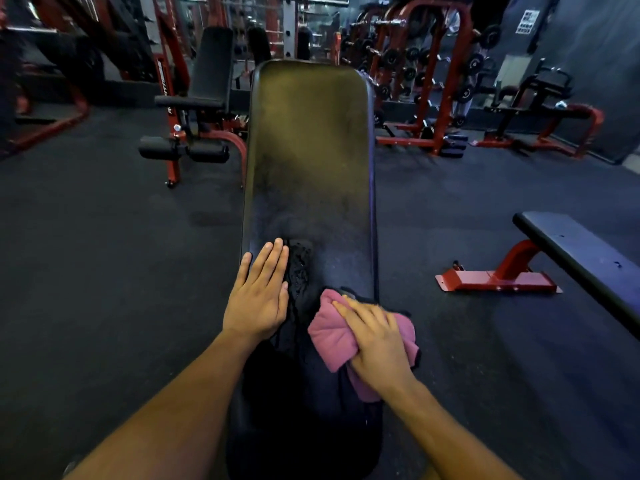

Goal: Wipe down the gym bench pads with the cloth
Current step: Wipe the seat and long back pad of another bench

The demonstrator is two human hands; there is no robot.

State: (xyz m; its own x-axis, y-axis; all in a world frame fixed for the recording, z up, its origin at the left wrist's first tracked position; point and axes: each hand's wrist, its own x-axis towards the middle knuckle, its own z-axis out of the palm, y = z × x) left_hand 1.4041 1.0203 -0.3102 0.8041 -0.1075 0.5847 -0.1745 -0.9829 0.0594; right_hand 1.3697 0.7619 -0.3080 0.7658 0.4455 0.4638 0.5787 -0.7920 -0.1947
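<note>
**Pink cloth under the right hand, left hand flat on the bench pad**

The right hand [375, 336] is pressing down on a pink cloth [332, 336], its fingers lying fairly straight across the top of the bunched fabric rather than curling round it. The cloth is sitting at the near right edge of the long black back pad [308, 150], spilling partly over that edge and over the gap toward the seat pad [301, 420], which is lying nearest the person, below both wrists.

The left hand [259, 292] is resting flat on the left edge of the same back pad, fingers straight and close together, holding nothing. Between the two hands a rough, torn-looking patch [298, 268] is showing in the pad's surface, just beside the left hand's fingertips.

Beyond the fingertips the back pad is stretching away, its far end catching a dull yellowish sheen. To the right of the right hand, well apart, a flat bench [571, 251] with a red frame is standing on the dark rubber floor [104, 271]. Ahead of the left hand, an adjustable bench [204, 98] with red uprights is standing; white lettering is running down one upright, but it is too blurred to read. Far ahead on the right, a red dumbbell rack [415, 74] is holding rows of dumbbells, and a white notice [527, 20] on the wall is bearing print too small to make out.
</note>
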